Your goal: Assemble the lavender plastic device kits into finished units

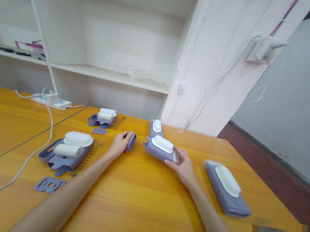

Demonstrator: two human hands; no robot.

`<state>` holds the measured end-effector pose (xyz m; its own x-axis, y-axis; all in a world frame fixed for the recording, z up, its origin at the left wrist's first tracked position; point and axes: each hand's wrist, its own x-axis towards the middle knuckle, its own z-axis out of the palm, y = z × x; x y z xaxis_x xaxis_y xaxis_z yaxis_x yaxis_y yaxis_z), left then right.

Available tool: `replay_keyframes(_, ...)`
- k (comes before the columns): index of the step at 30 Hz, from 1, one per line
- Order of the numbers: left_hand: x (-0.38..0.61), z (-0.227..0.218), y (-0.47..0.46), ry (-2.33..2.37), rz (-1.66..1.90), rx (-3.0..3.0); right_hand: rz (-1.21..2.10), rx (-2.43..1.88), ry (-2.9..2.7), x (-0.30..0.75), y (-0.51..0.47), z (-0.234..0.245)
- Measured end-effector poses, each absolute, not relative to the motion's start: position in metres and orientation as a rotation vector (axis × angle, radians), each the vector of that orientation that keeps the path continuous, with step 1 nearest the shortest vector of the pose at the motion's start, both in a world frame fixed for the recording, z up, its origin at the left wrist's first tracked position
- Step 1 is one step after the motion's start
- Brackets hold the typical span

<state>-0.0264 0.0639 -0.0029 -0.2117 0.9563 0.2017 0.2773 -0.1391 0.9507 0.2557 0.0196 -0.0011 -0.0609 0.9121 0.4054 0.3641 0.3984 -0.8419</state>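
case (155,151) gripped by right fingers (182,153), cap (131,143) by left fingers (126,135); wooden table (133,207), shelves (91,70) behind.

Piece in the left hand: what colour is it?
The piece in the left hand is greyish purple, clearest in the head view.

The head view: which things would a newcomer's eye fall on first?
Mid-picture, the left hand holds a grey end piece and the right hand a grey body with a white oval pad, a thin spring showing between them. At right, a similar grey unit lies on the orange table. At left, a white cord curves past a slotted grey plate.
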Motion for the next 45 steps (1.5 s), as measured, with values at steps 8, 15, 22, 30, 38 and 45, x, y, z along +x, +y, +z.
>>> replay_keyframes(8,-0.024,-0.003,0.066,1.304,1.438,1.065,0.739,-1.129,-1.583,0.258,0.022,-0.002)
replay_keyframes(15,-0.021,0.0,0.06,1.268,1.511,1.078,0.762,-1.121,-1.57,0.256,0.021,-0.001)
replay_keyframes(22,-0.002,0.0,0.049,1.288,1.402,1.236,0.771,-1.102,-1.636,0.253,0.02,-0.004)
replay_keyframes(30,0.015,-0.006,0.047,1.084,1.426,1.03,0.771,-1.086,-1.638,0.251,0.021,-0.006)
replay_keyframes(38,0.013,0.002,0.04,1.065,1.41,1.155,0.433,-1.16,-1.836,0.245,0.013,-0.004)
replay_keyframes(45,0.013,0.003,0.035,1.175,1.372,1.261,0.363,-1.124,-1.934,0.242,0.011,-0.005)
